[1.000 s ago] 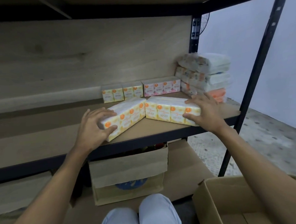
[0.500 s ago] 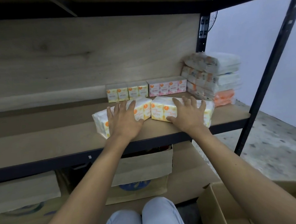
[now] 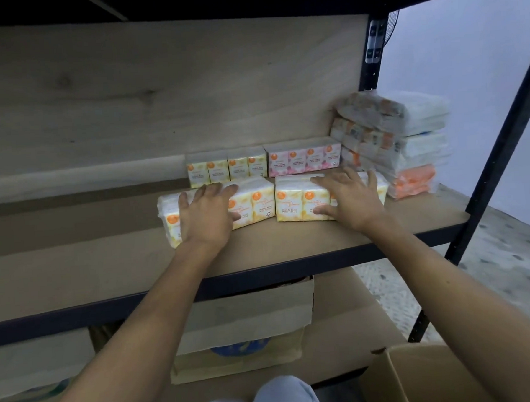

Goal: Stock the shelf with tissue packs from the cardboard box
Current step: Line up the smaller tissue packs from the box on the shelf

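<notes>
Two yellow tissue packs lie side by side on the wooden shelf (image 3: 290,248). My left hand (image 3: 207,214) rests flat on the left yellow pack (image 3: 257,204), fingers stretched forward over its top. My right hand (image 3: 349,201) lies flat on the right yellow pack (image 3: 291,201), thumb against its front face. Behind them, against the back panel, stand another yellow pack (image 3: 226,169) and a pink pack (image 3: 304,160). The open cardboard box (image 3: 386,379) sits at the bottom right; its inside is mostly out of view.
A stack of large white and orange tissue bundles (image 3: 408,144) fills the shelf's right end. Black uprights (image 3: 497,145) frame the right side. Cardboard boxes (image 3: 249,327) sit on the lower shelf. My knees (image 3: 268,400) are at the bottom edge.
Both hands have pushed the two yellow packs back and straightened them into a row close to the rear packs. The hands went from holding the pack ends to lying flat on top.
</notes>
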A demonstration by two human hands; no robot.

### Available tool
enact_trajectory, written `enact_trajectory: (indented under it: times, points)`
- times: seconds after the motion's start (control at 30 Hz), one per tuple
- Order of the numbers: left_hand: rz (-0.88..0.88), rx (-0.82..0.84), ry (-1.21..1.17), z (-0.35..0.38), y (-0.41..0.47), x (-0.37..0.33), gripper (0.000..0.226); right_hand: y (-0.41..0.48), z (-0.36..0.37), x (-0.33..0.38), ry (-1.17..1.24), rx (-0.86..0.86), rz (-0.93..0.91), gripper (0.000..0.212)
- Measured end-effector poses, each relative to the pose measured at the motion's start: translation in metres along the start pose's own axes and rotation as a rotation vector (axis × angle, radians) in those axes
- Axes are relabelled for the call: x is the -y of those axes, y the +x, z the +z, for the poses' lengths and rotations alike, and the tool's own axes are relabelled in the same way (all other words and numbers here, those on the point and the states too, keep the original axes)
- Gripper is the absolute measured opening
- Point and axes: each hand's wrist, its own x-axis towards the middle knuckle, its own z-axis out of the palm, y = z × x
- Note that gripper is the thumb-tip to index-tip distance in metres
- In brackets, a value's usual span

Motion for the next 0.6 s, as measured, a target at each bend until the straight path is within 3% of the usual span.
enact_trajectory:
  times: [0.33, 0.6]
  points:
    - [0.038, -0.003, -0.009, 0.028, 0.040, 0.003, 0.061, 0.052, 0.029, -0.017, 0.073, 0.060, -0.039, 0.069]
    - [0.010, 0.114, -0.105, 0.048, 0.075, 0.006, 0.060, 0.087, 0.051, -0.038, 0.205, 0.068, -0.073, 0.062]
